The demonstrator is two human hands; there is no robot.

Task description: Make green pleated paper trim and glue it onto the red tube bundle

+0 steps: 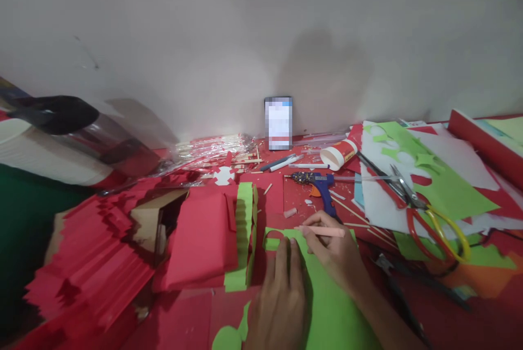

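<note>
The right hand (pixel 327 241) pinched the pencil (pixel 324 231), its tip beyond the fingers! The left hand (pixel 281 295) pressed flat.

Head camera: on the person's head, looks forward and down.
Wall (pixel 196 40): faced, upper part.
Surface (pixel 296 200): seen from above, quite near.
</note>
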